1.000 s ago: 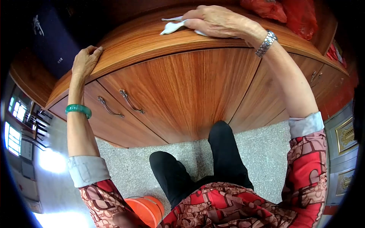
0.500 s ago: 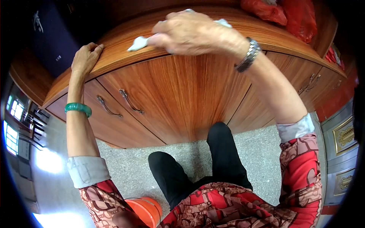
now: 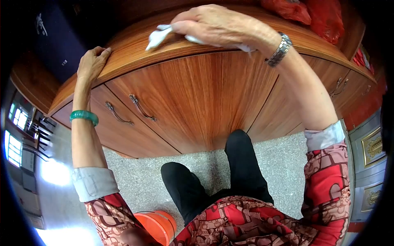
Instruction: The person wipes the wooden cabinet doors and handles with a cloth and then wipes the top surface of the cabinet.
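Observation:
My right hand (image 3: pixel 217 25) presses a white cloth (image 3: pixel 159 37) against the top of a wooden cabinet (image 3: pixel 197 90), close to its front edge. Parts of the cloth stick out past the thumb and under the wrist; the rest is hidden beneath the palm. My left hand (image 3: pixel 93 63) rests on the cabinet top at the left, its fingers laid over the surface and holding nothing. A green bangle (image 3: pixel 84 116) circles the left forearm, and a metal watch (image 3: pixel 280 50) sits on the right wrist.
A dark blue box (image 3: pixel 53 45) stands on the cabinet at the left, red plastic bags (image 3: pixel 324 20) at the back right. Metal handles (image 3: pixel 141 107) project from the cabinet doors. An orange bucket (image 3: pixel 158 225) stands on the speckled floor (image 3: pixel 279 172) by my legs.
My right hand has shifted slightly to the right with the cloth, and the cloth's loose end now lifts higher beside the thumb. The left hand stays in place.

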Available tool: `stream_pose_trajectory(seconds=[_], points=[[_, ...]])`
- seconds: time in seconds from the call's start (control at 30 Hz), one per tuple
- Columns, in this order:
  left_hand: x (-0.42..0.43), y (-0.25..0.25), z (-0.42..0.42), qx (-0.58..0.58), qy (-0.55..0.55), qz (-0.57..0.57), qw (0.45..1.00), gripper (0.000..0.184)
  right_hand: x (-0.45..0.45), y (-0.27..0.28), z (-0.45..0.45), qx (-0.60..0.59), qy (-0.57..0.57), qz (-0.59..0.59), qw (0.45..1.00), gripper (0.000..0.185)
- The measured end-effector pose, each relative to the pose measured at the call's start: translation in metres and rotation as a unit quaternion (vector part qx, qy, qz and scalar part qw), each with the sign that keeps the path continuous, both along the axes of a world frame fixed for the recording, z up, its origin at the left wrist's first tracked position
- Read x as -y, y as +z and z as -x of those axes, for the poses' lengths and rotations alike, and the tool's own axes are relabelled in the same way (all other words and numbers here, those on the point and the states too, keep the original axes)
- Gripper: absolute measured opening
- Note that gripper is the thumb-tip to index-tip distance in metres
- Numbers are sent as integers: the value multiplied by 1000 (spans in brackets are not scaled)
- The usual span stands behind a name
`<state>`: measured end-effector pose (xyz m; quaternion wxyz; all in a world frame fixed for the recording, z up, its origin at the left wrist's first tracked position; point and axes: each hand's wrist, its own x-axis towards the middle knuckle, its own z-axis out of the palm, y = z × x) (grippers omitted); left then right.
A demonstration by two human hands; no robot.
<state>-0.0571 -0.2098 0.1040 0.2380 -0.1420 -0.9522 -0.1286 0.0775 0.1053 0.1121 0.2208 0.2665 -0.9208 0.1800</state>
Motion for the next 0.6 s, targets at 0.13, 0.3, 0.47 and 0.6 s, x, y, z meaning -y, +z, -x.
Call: stream_pose_trajectory(seconds=[0.13,0.3,0.47,0.6], points=[[-2,0,-1,-2,-4,-8,1000,46,-37,22,-9,149,-147,-78,975,49],[-4,-1,0,-6,0,-6,1000,45,-34,24,-20,73,-217,-80,970,45],[-4,0,0,-9,5,12,1000,45,-21,29,-25,100,-233,-97,962,47],[-5,-2,1,-15,-4,16,1000,44,-2,27,-29,106,-207,-70,970,47]])
